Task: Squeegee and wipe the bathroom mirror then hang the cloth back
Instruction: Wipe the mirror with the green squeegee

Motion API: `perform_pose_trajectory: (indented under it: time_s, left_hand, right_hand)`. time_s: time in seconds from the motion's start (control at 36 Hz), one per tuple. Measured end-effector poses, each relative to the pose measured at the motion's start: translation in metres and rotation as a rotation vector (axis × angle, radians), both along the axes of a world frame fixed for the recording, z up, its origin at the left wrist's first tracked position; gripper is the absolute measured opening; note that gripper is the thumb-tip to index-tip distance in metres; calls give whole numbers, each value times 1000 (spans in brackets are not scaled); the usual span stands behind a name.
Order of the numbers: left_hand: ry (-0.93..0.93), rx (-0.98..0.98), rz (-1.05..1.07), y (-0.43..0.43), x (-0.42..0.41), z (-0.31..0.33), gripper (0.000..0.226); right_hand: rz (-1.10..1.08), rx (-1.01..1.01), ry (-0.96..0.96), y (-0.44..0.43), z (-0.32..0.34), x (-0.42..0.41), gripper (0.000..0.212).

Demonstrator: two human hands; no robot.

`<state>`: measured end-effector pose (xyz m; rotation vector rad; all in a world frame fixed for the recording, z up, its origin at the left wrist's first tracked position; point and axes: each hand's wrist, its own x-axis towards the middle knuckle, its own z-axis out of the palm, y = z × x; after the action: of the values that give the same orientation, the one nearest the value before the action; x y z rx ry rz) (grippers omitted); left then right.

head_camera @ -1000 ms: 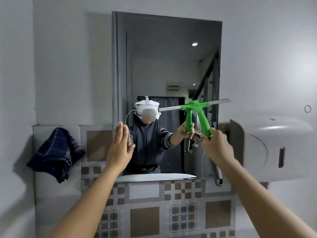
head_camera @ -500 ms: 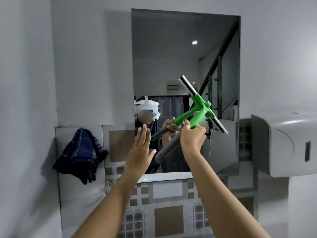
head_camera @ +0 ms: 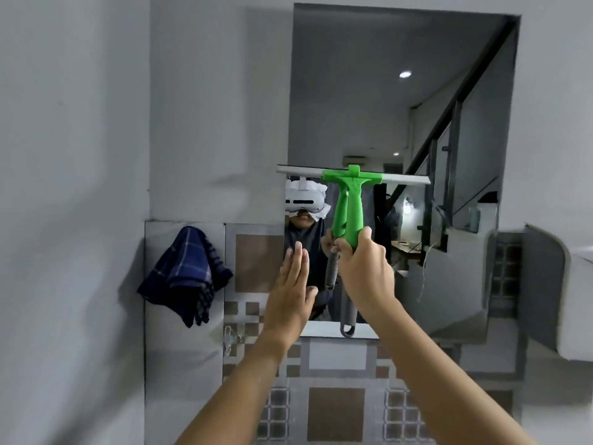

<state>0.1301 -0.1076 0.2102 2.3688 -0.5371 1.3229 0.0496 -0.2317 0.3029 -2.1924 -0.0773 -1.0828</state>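
The rectangular mirror (head_camera: 401,107) hangs on the grey wall ahead. My right hand (head_camera: 365,271) is closed around the handle of a green squeegee (head_camera: 349,200), held upright with its pale blade level across the mirror's left half, about mid-height. The grey handle end pokes out below my fist. My left hand (head_camera: 290,290) is flat, fingers together and pointing up, at the mirror's lower left corner, holding nothing. A dark blue checked cloth (head_camera: 184,274) hangs on the wall left of the mirror.
A white wall dispenser (head_camera: 564,284) sticks out at the right, beside the mirror. Patterned brown and grey tiles (head_camera: 337,396) cover the wall below. A small hook (head_camera: 229,337) sits under the cloth. A bare wall closes in on the left.
The squeegee has swung from a diagonal tilt to upright, its blade now level and further left on the mirror. My view has moved closer. My left hand stays flat near the lower left corner.
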Motion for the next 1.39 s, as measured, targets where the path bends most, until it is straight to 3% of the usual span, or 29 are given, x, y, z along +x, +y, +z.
perform_pose_trajectory:
  time_s: [0.17, 0.36, 0.78, 1.08, 1.39]
  left_hand:
    - [-23, -121, 22, -15, -2, -14, 62]
    - [-43, -249, 36, -28, -4, -17, 67]
    - [-119, -352, 107, -25, -15, 29, 47]
    - [-192, -197, 118, -15, 5, 101, 54]
    - [-252, 44, 97, 4, 15, 159, 58]
  right_hand:
    - [-67, -264, -27, -38, -3, 1, 42]
    - [-143, -499, -70, -79, 7, 8, 43]
    - [-334, -939, -179, -161, 55, -4, 45]
    - [-370, -817, -119, -212, 40, -11, 41]
    - [-310, -373, 34, -180, -34, -7, 33]
